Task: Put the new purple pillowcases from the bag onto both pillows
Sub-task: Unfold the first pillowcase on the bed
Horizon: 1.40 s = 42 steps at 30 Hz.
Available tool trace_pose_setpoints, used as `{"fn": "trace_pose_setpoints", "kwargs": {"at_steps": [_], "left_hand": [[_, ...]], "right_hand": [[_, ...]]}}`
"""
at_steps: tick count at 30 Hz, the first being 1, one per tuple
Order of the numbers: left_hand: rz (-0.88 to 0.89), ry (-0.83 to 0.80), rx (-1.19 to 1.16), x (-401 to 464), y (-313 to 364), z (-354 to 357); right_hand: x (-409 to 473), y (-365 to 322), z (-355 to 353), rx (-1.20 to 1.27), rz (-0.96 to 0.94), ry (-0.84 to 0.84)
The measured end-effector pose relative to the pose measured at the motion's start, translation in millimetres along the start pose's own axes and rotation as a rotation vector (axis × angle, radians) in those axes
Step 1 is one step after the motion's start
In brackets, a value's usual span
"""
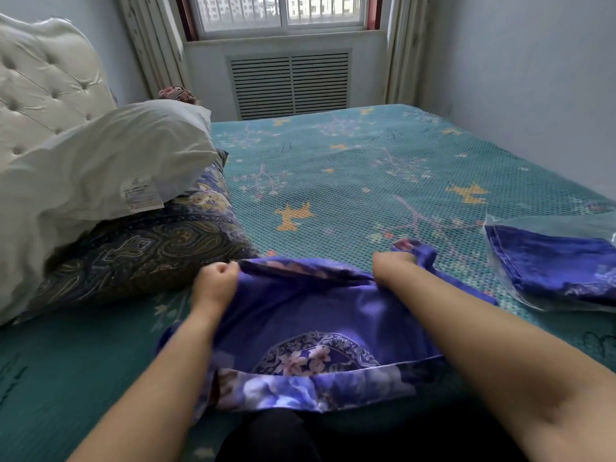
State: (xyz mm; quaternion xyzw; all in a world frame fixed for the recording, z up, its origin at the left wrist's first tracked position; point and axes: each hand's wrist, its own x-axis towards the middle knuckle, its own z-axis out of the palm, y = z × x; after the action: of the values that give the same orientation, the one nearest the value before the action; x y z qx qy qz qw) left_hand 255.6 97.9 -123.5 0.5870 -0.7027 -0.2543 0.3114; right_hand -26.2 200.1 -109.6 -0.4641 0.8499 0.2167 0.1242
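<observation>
Purple pillowcase [310,315] lies spread on the bed [350,168] in front of the person. Left hand [216,281] fisted on its far edge; right hand [393,261] grips the far corner, fingers mostly hidden. Second case remains in the bag [550,261], right. Risk: grabbing only one layer, so the opening won't part. White pillow [110,161] tag [141,195] unreadable.

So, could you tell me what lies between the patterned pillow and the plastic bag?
In the head view, the purple pillowcase, gripped by the left hand and right hand, lies between the patterned pillow and plastic bag, on the bedspread.
</observation>
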Motion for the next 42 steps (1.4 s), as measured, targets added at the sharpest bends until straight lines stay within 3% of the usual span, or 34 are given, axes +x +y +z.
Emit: {"fn": "trace_pose_setpoints", "kwargs": {"at_steps": [2, 4, 7, 10, 12, 15, 17, 20, 21, 25, 26, 28, 30, 32, 34, 35, 37, 39, 42], "left_hand": [[-0.132, -0.003, -0.034, 20.9, -7.3, -18.4], [-0.214, -0.135, 0.041, 33.6, -22.4, -24.2], [-0.221, -0.275, 0.226, 42.8, -36.5, -37.1], [-0.077, -0.05, 0.346, 59.3, -26.0, -59.8], [0.02, 0.187, 0.365, 63.3, -7.9, -72.7], [0.056, 0.426, 0.269, 65.9, 11.3, -79.0], [0.017, 0.521, 0.179, 64.4, 14.5, -77.4], [0.031, 0.604, 0.151, 59.7, 20.0, -68.5], [0.08, 0.569, 0.195, 58.9, 20.0, -60.7], [0.419, 0.379, 0.558, 40.9, 19.2, -12.2], [0.519, 0.334, 0.583, 32.3, 23.3, 1.5], [0.639, 0.061, 0.598, 12.6, 32.5, 31.1], [0.594, -0.298, 0.659, -4.4, 32.8, 58.7], [0.453, -0.571, 0.782, -15.0, 26.9, 74.3], [0.382, -0.616, 0.795, -18.5, 25.9, 79.2], [0.33, -0.581, 0.704, -18.6, 30.6, 80.0], [0.106, -0.552, 0.245, -19.9, 52.7, 79.3], [-0.173, -0.651, -0.231, -21.2, 77.1, 81.3], [-0.155, -0.661, -0.375, -17.1, 84.5, 82.0]], "right_hand": [[8.9, 0.8, -6.6, -0.101, -0.005, -0.106], [10.8, -1.0, -16.9, -0.131, 0.042, -0.192], [26.9, -0.8, -27.4, -0.098, 0.038, -0.294], [66.5, 4.0, -21.6, 0.01, -0.083, -0.486], [68.5, 2.1, -18.9, -0.019, -0.171, -0.503], [44.5, -2.8, -22.1, 0.106, -0.143, -0.548], [45.6, 0.9, -26.5, 0.346, -0.137, -0.344], [56.3, 5.7, -38.3, 1.028, -0.014, 0.24], [58.6, 8.2, -40.7, 1.156, -0.033, 0.327], [34.4, -2.3, -25.3, 0.841, -0.044, 0.532], [25.5, -5.8, -18.1, 0.83, -0.011, 0.525], [11.4, -10.8, -2.9, 0.716, 0.01, 0.358], [6.7, -13.7, 18.1, 0.562, -0.046, 0.115], [0.2, -12.5, 33.5, 0.506, -0.086, 0.052], [-2.4, -11.7, 41.4, 0.627, -0.111, 0.129], [-2.4, -13.1, 43.3, 0.754, -0.149, 0.193], [-8.3, -18.8, 41.7, 1.072, -0.346, 0.313], [-22.4, -26.6, 34.0, 1.29, -0.617, 0.257], [-36.9, -34.0, 24.7, 1.283, -0.775, 0.074]]}}
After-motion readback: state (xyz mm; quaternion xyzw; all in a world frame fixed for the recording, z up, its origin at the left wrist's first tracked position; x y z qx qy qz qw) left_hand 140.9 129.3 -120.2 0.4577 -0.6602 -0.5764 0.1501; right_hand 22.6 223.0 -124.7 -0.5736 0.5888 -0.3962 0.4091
